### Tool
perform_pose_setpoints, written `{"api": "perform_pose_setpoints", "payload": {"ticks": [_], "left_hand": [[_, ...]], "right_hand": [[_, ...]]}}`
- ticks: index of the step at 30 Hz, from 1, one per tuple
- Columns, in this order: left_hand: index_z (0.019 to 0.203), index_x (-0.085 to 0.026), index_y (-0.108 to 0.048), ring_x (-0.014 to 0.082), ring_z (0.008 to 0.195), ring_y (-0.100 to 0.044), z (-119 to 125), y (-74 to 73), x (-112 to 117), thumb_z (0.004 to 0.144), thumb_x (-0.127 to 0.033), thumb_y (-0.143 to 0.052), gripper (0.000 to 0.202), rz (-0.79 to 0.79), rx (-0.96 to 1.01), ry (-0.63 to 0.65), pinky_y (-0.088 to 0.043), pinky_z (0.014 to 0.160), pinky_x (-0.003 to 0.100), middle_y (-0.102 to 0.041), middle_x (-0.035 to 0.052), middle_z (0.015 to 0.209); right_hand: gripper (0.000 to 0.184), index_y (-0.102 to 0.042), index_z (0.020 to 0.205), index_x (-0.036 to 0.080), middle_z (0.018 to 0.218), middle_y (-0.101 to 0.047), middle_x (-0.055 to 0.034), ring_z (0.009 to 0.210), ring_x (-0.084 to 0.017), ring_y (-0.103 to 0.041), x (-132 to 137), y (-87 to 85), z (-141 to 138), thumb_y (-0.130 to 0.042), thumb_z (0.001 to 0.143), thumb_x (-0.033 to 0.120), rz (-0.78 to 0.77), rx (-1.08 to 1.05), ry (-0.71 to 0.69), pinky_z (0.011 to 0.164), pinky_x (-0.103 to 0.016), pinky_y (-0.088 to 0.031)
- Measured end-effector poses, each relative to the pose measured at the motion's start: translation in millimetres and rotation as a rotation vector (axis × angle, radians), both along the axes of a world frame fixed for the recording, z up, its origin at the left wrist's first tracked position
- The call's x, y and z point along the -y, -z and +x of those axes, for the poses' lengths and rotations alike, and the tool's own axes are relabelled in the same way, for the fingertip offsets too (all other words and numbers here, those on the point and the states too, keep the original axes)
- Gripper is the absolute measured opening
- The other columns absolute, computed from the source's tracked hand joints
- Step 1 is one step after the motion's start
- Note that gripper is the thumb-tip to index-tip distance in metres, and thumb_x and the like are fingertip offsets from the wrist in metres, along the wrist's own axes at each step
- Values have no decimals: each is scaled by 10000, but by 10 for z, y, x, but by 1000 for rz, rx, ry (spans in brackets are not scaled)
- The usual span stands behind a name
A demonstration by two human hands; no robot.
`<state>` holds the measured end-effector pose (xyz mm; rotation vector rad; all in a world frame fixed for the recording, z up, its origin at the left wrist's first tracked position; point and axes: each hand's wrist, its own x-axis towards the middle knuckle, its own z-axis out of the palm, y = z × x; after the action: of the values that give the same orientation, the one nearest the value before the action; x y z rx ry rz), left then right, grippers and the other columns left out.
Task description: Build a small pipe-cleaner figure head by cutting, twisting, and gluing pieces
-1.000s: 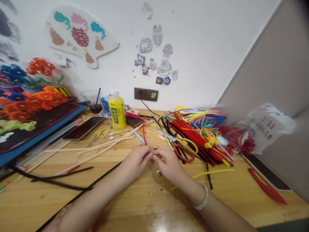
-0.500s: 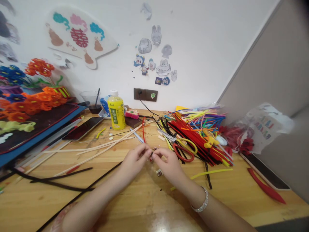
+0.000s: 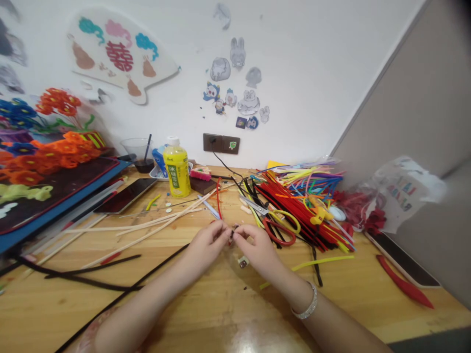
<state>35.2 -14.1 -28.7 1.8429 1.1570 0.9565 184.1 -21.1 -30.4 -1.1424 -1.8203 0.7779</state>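
Note:
My left hand (image 3: 206, 244) and my right hand (image 3: 257, 247) meet fingertip to fingertip over the middle of the wooden table (image 3: 228, 314). Both pinch a tiny dark piece (image 3: 231, 237) between them, too small to name. A thin red pipe cleaner (image 3: 218, 198) runs from that spot towards the wall. Just under my right hand lies a small white and dark bit (image 3: 242, 263). My right wrist wears a silver bracelet (image 3: 308, 306).
A heap of coloured pipe cleaners (image 3: 305, 203) with scissors (image 3: 275, 223) lies right of my hands. A yellow bottle (image 3: 177, 170), a phone (image 3: 127, 194), pale sticks (image 3: 147, 226) and black pipe cleaners (image 3: 84, 279) lie left. Orange flowers on a board (image 3: 47, 166) fill the far left.
My fingers have shifted slightly on the small piece; both hands stay in the same place. The view has drifted a little.

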Motion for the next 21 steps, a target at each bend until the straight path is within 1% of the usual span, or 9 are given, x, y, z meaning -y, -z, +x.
{"api": "perform_pose_setpoints", "payload": {"ticks": [5, 12, 14, 17, 19, 21], "left_hand": [[684, -187, -508, 150, 638, -504, 7, -24, 10, 801, -338, -425, 208, 12, -49, -11, -417, 616, 260, -528, -19, 637], [689, -193, -508, 151, 634, -516, 6, -45, 19, 799, -307, -421, 181, 39, -90, -21, -420, 608, 259, -552, -16, 638], [695, -195, -508, 158, 650, -521, 6, -45, 21, 801, -294, -417, 170, 61, -123, -22, -421, 616, 266, -560, -8, 652], [711, -196, -501, 164, 666, -521, 7, -39, 27, 800, -277, -414, 149, 89, -154, -13, -421, 634, 277, -571, 1, 677], [716, -195, -496, 164, 663, -517, 5, -37, 30, 800, -271, -412, 141, 94, -163, -1, -417, 635, 278, -571, 2, 685], [713, -195, -494, 161, 651, -511, 2, -40, 31, 801, -274, -411, 144, 89, -174, 6, -412, 626, 275, -561, -2, 677]], "right_hand": [[148, -589, 680, 167, 685, -611, -17, 664, -134, -533, 3, 14, 6, -483, 780, 141, 103, 136, -4, 641, -242, -402], [137, -609, 741, 185, 710, -619, -21, 709, -155, -537, 50, -29, 18, -488, 794, 147, 222, 263, 5, 700, -275, -379], [128, -612, 756, 182, 720, -621, -23, 724, -158, -537, 65, -44, 19, -493, 792, 152, 237, 293, -2, 703, -276, -370], [154, -611, 771, 173, 737, -622, -32, 726, -156, -537, 74, -55, 18, -470, 827, 199, 237, 299, -13, 695, -272, -365], [190, -609, 765, 168, 732, -619, -34, 717, -153, -535, 63, -43, 16, -451, 850, 231, 232, 289, -15, 686, -268, -367], [192, -605, 742, 166, 705, -609, -27, 690, -146, -528, 43, -17, 13, -454, 847, 224, 210, 271, -12, 663, -259, -372]]}}
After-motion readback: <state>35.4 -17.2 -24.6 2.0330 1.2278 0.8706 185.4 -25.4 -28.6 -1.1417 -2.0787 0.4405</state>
